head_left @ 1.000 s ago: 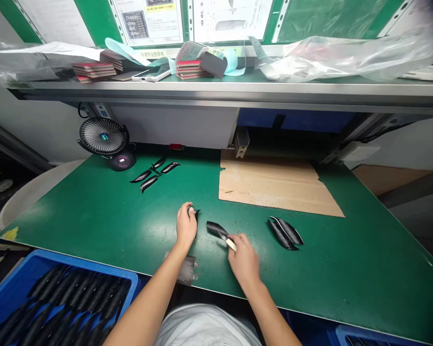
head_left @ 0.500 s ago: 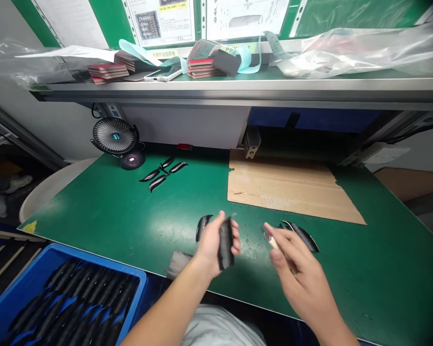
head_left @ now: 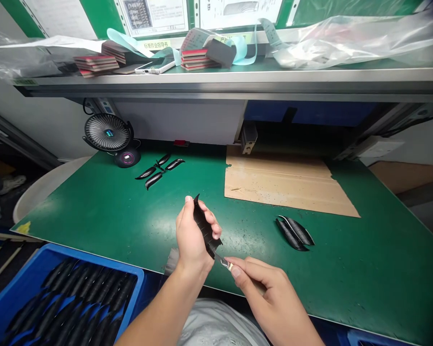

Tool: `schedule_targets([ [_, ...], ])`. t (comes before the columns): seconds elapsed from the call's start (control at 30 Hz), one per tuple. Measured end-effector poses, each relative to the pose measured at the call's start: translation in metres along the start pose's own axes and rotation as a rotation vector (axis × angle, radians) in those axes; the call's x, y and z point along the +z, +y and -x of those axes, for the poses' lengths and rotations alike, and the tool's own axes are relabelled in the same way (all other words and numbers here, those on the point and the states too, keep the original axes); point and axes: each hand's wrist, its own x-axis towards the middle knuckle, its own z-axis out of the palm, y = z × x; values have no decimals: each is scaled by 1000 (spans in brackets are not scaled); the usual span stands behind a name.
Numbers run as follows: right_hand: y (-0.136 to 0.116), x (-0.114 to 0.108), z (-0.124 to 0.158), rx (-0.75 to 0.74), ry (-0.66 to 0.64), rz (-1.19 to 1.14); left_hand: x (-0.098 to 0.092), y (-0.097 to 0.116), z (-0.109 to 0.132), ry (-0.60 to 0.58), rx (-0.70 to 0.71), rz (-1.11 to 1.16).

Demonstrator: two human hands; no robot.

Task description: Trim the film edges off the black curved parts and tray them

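My left hand (head_left: 191,238) is closed around a narrow black ribbed plastic part (head_left: 203,226), held upright above the near edge of the green table (head_left: 104,216). My right hand (head_left: 265,288) pinches a small knife-like tool (head_left: 224,262) with a pale handle. Its metal tip touches the lower end of the black part. Two more black ribbed parts (head_left: 295,232) lie together on the table to the right of my hands. Several black parts (head_left: 159,170) lie far left near the fan.
A sheet of brown cardboard (head_left: 285,185) lies at the back of the table. A small black desk fan (head_left: 107,134) stands back left. A blue crate (head_left: 63,300) of black parts sits below the table's near left edge. The shelf above (head_left: 238,77) holds pads, a phone and plastic bags.
My left hand picked a black part off the table, raised it and turned it upright. My right hand brought the small tool from the right up to the part's lower end.
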Motion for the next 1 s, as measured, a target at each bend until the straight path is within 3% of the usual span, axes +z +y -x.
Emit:
schedule_targets([
  [0.47, -2, 8, -1, -59, 167, 319, -2, -4, 9, 45, 157, -77],
  [0.63, -2, 16, 2, -83, 281, 453, -4, -7, 7, 57, 203, -70],
  [0.8, 7, 21, 10, -309, 470, 590, -8, -6, -2, 125, 109, 38],
  [0.9, 13, 22, 11, -442, 569, 401, -11, -2, -6, 124, 41, 100],
  [1.0, 10, 25, 3, -219, 567, -33, -10, -3, 0, 81, 53, 98],
])
